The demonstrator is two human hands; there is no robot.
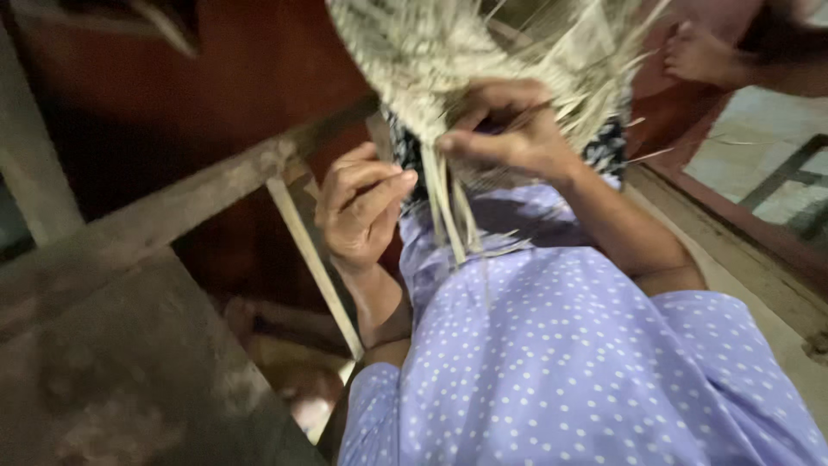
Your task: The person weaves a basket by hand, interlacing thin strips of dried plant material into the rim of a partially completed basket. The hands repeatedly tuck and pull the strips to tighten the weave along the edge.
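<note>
Head view. A partly woven straw piece (448, 60) hangs at the top centre, held up over the person's lap; nothing carries it but the hands. Loose pale straw strands (448, 207) trail down from its lower edge onto the lilac dotted garment (569, 354).

The right hand (504, 125) is against the underside of the weave, its fingers curled closed and pinching strands there; grip: clenched on the straw piece. The left hand (362, 207) sits just beside the hanging strands, lower and to the side, fingers bent inward with the fingertips close to the strands. Whether it actually grasps a strand cannot be told; the frame is blurred there.

Surface and room: a worn, stained wooden plank surface (129, 362) fills the lower left corner, with a grey wooden beam (198, 194) running diagonally above it. A dark red floor (172, 95) lies behind. Along the right edge runs a pale concrete floor (768, 129) with a reddish border. Another person's bare foot (703, 53) rests at the upper right, well apart from the hands.
</note>
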